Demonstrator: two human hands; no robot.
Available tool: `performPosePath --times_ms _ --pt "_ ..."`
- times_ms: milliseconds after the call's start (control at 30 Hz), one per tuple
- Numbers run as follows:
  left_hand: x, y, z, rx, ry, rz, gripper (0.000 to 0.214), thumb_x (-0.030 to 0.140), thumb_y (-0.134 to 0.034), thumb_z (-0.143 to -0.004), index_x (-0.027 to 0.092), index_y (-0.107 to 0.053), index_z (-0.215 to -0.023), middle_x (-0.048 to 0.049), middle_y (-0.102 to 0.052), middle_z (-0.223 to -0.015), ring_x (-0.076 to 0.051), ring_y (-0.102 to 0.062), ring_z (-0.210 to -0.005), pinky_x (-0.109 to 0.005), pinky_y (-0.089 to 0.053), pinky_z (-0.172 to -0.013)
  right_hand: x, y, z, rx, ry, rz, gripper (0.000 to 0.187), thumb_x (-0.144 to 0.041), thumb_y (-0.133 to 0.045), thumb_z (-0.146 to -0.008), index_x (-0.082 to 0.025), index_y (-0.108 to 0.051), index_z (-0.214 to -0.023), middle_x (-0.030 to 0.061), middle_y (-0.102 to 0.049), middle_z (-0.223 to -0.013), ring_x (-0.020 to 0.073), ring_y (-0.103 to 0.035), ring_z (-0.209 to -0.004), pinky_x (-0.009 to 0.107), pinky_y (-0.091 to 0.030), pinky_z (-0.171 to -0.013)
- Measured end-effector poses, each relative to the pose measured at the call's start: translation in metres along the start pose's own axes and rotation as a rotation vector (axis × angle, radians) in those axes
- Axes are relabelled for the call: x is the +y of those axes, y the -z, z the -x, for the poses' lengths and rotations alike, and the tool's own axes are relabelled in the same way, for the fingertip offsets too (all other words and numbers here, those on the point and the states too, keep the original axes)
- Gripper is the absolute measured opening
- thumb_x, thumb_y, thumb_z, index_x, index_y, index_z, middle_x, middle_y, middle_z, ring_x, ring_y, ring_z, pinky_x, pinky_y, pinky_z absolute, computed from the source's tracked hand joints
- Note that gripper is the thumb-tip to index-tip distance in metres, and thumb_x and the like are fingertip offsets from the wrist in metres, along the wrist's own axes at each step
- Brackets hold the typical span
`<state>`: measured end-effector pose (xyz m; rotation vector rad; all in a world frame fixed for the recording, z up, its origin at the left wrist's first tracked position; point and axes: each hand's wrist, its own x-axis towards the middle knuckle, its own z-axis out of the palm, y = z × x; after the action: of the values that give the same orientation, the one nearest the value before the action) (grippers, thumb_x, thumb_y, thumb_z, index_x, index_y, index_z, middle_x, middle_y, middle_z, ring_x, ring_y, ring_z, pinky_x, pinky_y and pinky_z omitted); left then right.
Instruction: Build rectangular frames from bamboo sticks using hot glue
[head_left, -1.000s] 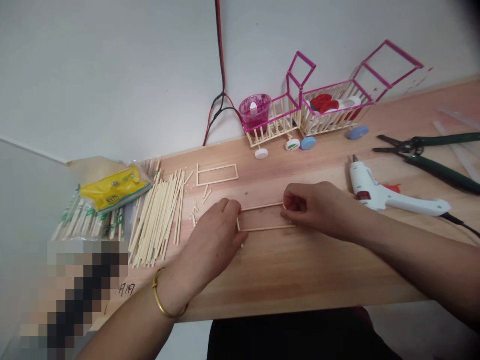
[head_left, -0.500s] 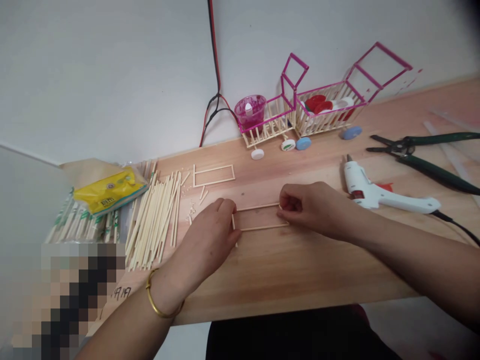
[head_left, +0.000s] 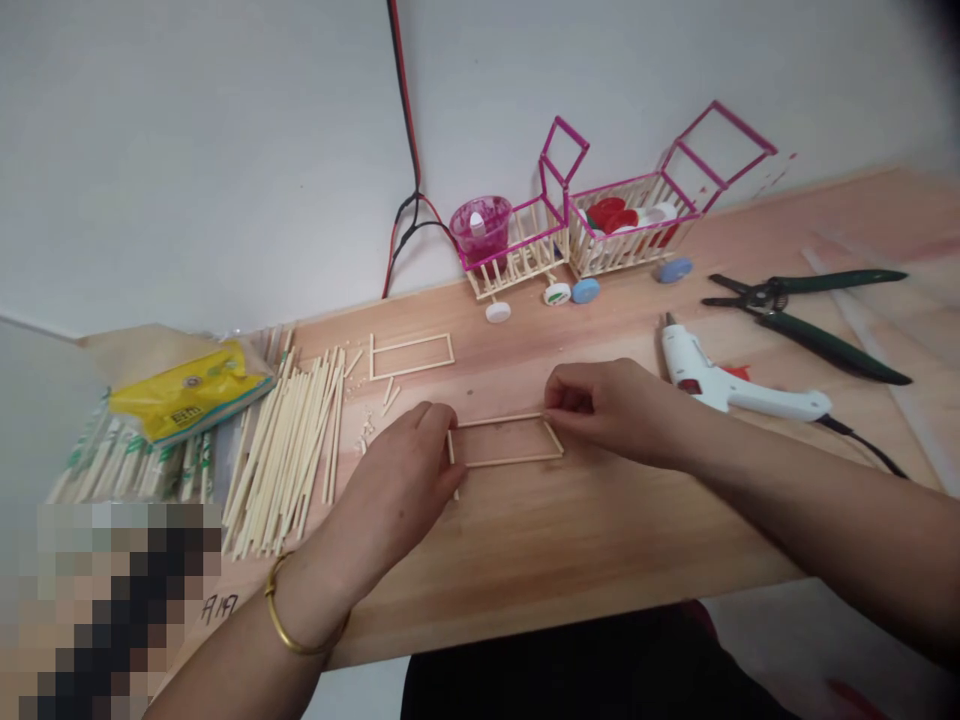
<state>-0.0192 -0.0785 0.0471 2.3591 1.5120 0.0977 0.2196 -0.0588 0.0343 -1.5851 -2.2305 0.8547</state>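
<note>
A small rectangle of thin wooden sticks [head_left: 517, 461] lies flat on the wooden tabletop [head_left: 570, 540] between my hands. My left hand [head_left: 394, 490], with a gold bangle on the wrist, has its fingers curled and presses on the frame's left end. My right hand [head_left: 611, 405] pinches the far right corner of the frame with closed fingers. The short right side stick now shows beside my right fingertips. A second finished stick rectangle [head_left: 412, 356] lies further back on the table.
A pile of loose sticks [head_left: 289, 450] and a yellow packet [head_left: 184, 390] lie at left. A white glue gun [head_left: 731, 385] and green-handled pliers [head_left: 810, 310] lie at right. Pink-and-wood stick carts [head_left: 585, 225] with bottle caps stand by the wall, near red-black wires [head_left: 405, 150].
My right hand has drawn back a little, uncovering the frame's right end stick. The camera has shifted, so everything sits further left in view. My left hand stays on the frame's left end.
</note>
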Motion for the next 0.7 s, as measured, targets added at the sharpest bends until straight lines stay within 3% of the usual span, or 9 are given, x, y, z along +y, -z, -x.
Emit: performPosePath --times_ms 167,400,700 --pt "0.001 0.001 0.000 -0.011 0.011 0.001 0.021 0.013 -0.053 -0.073 0.019 -0.049 -0.093 -0.0028 -0.056 -0.084 -0.019 -0.053 -0.078 -0.032 -0.041 -0.069 0.006 0.007 0.000 -0.002 -0.047 0.024 0.013 -0.031 -0.055 -0.076 -0.021 -0.063 -0.071 -0.0026 -0.063 -0.064 0.0114 -0.055 -0.058 0.024 -0.036 -0.053" --pt "0.001 0.003 0.000 -0.011 -0.018 -0.009 0.022 0.013 -0.051 -0.074 0.017 -0.051 -0.095 -0.0051 -0.057 -0.087 -0.020 -0.054 -0.082 -0.034 -0.043 -0.072 -0.003 0.006 0.005 -0.152 -0.083 0.129 0.022 -0.037 -0.053 -0.076 -0.023 -0.068 -0.067 -0.0012 -0.065 -0.060 0.0128 -0.054 -0.056 0.025 -0.034 -0.052" --pt "0.001 0.003 0.000 -0.012 -0.011 -0.011 0.021 0.013 -0.054 -0.074 0.018 -0.051 -0.095 -0.0052 -0.058 -0.088 -0.022 -0.055 -0.084 -0.036 -0.044 -0.074 -0.010 0.003 0.006 -0.139 -0.078 0.212 0.022 -0.033 -0.052 -0.074 -0.022 -0.066 -0.062 -0.0003 -0.064 -0.061 0.0120 -0.052 -0.055 0.025 -0.031 -0.051"
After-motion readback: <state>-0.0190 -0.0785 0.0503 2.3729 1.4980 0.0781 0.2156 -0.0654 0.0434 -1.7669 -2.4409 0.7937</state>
